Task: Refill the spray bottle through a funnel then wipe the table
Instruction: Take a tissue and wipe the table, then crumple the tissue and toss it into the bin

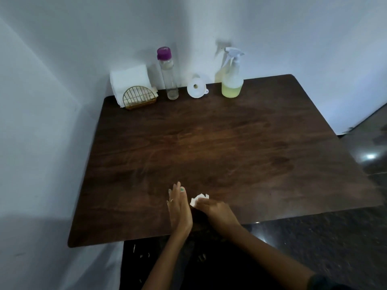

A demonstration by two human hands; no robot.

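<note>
Spray bottle [232,80] upright, nozzle facing right, L hand [179,208] flat, R hand [217,212] gripping tissue [198,200]

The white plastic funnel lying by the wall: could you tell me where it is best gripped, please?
Probably pinch the white plastic funnel by its wide rim, coming from above and the front. It lies tipped, its mouth facing the camera, between the clear purple-capped bottle and the spray bottle.

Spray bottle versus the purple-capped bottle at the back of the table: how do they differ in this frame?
The spray bottle is squat, has a white trigger head and holds pale yellow-green liquid in its lower part. The purple-capped bottle is slim and straight-sided, closed with a purple cap, and looks nearly empty. The spray bottle stands right of the funnel, the other bottle left of it. Both are clear and upright.
</note>
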